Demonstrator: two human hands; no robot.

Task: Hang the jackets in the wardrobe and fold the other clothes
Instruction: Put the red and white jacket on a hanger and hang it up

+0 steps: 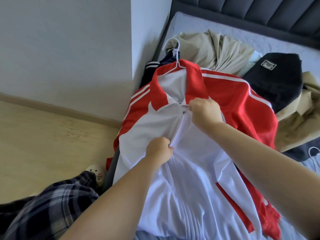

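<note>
So the red and white jacket (199,153) lies on a white hanger (174,54) along the bed's (259,33) left edge, beside wood floor (43,135) and a white wall (69,40). Left hand (158,150) pinches the zipper seam (178,134), right hand (205,111) grasps the fabric near the collar. Beige clothes (216,49) and a black garment (277,80) are piled toward the headboard (259,13).

Both hands' (160,149) (205,110) grip pinched closed
</note>
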